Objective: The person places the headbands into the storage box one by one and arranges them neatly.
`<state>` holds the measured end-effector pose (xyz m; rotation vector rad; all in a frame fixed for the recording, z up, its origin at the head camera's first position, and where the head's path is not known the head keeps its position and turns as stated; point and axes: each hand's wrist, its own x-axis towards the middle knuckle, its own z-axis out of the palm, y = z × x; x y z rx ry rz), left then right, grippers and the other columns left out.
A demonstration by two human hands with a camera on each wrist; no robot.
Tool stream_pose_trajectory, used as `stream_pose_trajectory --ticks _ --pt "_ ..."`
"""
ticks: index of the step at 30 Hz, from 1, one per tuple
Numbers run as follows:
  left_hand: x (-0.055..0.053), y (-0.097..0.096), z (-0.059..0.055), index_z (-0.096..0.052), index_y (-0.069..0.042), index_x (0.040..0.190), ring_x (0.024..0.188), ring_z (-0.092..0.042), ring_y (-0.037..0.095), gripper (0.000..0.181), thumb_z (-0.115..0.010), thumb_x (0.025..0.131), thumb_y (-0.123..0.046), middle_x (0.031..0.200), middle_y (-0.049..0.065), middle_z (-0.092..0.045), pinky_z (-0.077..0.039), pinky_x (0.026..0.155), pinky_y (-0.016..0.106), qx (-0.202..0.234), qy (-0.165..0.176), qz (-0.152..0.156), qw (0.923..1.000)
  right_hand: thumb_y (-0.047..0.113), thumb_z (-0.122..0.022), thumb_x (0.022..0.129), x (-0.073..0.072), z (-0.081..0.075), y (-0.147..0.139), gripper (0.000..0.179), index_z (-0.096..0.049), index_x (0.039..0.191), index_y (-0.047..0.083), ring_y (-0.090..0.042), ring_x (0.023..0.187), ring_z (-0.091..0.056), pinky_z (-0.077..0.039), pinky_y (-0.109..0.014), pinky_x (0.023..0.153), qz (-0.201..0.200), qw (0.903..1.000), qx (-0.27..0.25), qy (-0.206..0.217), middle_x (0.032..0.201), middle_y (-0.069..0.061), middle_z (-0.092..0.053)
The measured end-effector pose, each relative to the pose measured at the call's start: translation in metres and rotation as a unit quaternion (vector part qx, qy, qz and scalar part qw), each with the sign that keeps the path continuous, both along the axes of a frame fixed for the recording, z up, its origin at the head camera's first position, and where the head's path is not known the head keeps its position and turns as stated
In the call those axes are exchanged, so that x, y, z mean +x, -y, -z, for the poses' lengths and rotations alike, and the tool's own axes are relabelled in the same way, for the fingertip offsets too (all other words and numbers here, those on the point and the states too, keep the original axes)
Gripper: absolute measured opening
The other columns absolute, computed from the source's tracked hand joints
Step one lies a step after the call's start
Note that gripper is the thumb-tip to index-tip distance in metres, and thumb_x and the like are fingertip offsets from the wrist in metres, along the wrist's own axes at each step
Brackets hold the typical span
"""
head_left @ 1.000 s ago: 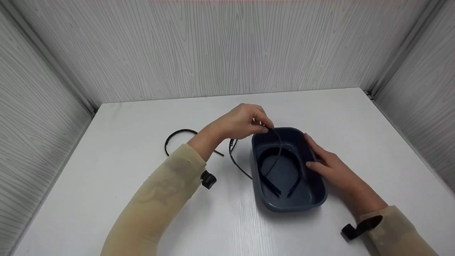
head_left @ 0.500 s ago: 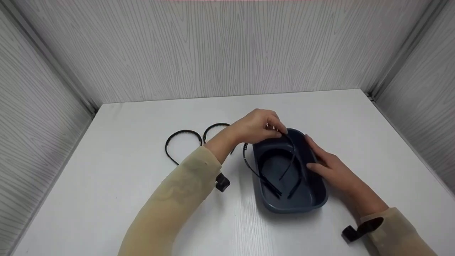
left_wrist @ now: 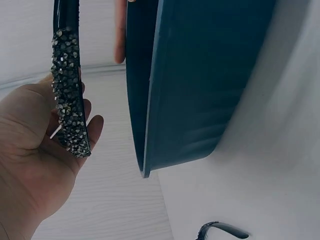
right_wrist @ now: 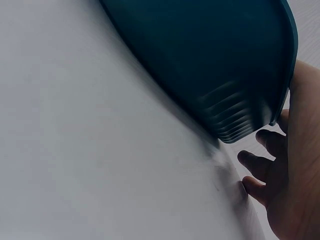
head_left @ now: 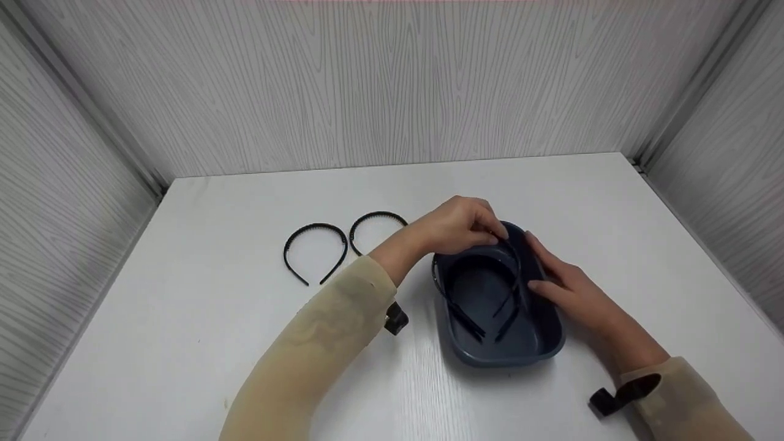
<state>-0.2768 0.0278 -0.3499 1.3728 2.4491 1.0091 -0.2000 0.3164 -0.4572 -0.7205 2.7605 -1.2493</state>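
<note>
Site: small panelled booth, bench-type; whether lab, office, workshop or home cannot be told.

White table extends below and around the left hand and right hand. Beyond both: pale grey back panel, wood-grain print. Matching left panel well out from the left hand; right panel well out from the right. Dark grey strips run down both corners. Black devices at both wrists suggest an instrumented recording station.
</note>
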Motion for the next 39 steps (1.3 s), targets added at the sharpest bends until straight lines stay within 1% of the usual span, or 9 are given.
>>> stream_pose_trajectory --ticks 5,13,16,22,26,31,34,39 --pt "-0.001 -0.005 0.008 -0.083 -0.012 0.12 0.105 -0.065 0.008 0.02 -0.074 0.101 -0.011 0.115 0.002 -0.073 -0.049 0.094 0.017 -0.001 -0.008 0.0 1.0 0.026 -0.061 0.109 0.0 0.001 0.0 0.077 -0.016 0.172 0.031 -0.024 0.157 -0.026 -0.021 -0.01 0.116 -0.003 1.0 -0.003 0.001 0.173 0.001 -0.025" --pt "-0.002 -0.011 0.017 -0.082 -0.012 0.123 0.11 -0.065 0.009 0.022 -0.073 0.102 -0.013 0.119 0.002 -0.073 -0.047 0.097 0.016 -0.007 -0.009 -0.007 0.9999 0.025 -0.06 0.109 -0.001 0.002 0.0 0.077 -0.016 0.172 0.03 -0.014 0.157 -0.024 -0.021 -0.01 0.117 -0.009 0.9999 -0.005 -0.004 0.173 0.001 -0.025" --pt "-0.004 -0.012 0.02 -0.082 -0.013 0.123 0.11 -0.064 0.008 0.022 -0.073 0.103 -0.014 0.118 0.002 -0.073 -0.047 0.096 0.016 -0.008 -0.013 -0.009 0.9999 0.025 -0.06 0.109 -0.001 0.002 0.0 0.077 -0.016 0.172 0.031 -0.015 0.157 -0.025 -0.021 -0.01 0.116 -0.006 1.0 -0.003 -0.003 0.173 0.001 -0.025" --pt "-0.007 -0.015 0.027 -0.082 -0.013 0.123 0.11 -0.065 0.009 0.022 -0.073 0.102 -0.013 0.119 0.003 -0.074 -0.047 0.097 0.016 -0.002 -0.019 -0.009 0.9998 0.026 -0.06 0.109 -0.001 0.002 -0.001 0.077 -0.015 0.172 0.03 -0.022 0.157 -0.025 -0.021 -0.01 0.116 -0.002 1.0 0.0 0.003 0.174 0.001 -0.024" --pt "-0.008 -0.018 0.031 -0.082 -0.013 0.123 0.108 -0.064 0.007 0.022 -0.074 0.102 -0.013 0.119 0.002 -0.074 -0.047 0.096 0.015 -0.004 -0.015 -0.011 0.9998 0.027 -0.06 0.109 -0.001 0.002 -0.001 0.078 -0.015 0.172 0.03 -0.024 0.157 -0.025 -0.021 -0.01 0.116 -0.001 1.0 0.002 0.003 0.174 0.0 -0.024" --pt "-0.006 -0.02 0.032 -0.082 -0.013 0.123 0.108 -0.064 0.007 0.022 -0.074 0.102 -0.013 0.119 0.002 -0.074 -0.047 0.096 0.014 -0.004 -0.014 -0.013 0.9998 0.026 -0.06 0.109 -0.001 0.002 -0.001 0.077 -0.015 0.172 0.032 -0.02 0.157 -0.025 -0.021 -0.01 0.116 -0.002 1.0 0.004 -0.003 0.174 0.001 -0.024" --pt "-0.006 -0.021 0.034 -0.082 -0.013 0.123 0.108 -0.064 0.008 0.022 -0.073 0.103 -0.013 0.119 0.003 -0.074 -0.047 0.095 0.014 -0.004 -0.021 -0.011 0.9997 0.026 -0.06 0.109 -0.002 0.002 -0.001 0.077 -0.015 0.172 0.03 -0.017 0.157 -0.025 -0.021 -0.01 0.116 -0.004 1.0 0.003 -0.005 0.174 0.001 -0.024" --pt "-0.007 -0.023 0.039 -0.081 -0.013 0.124 0.109 -0.065 0.009 0.023 -0.073 0.103 -0.014 0.12 0.003 -0.073 -0.046 0.095 0.014 -0.012 -0.022 -0.009 0.9996 0.024 -0.06 0.109 -0.001 0.001 -0.001 0.077 -0.016 0.172 0.028 -0.015 0.157 -0.025 -0.022 -0.01 0.116 -0.008 0.9999 -0.006 -0.003 0.174 0.0 -0.024"
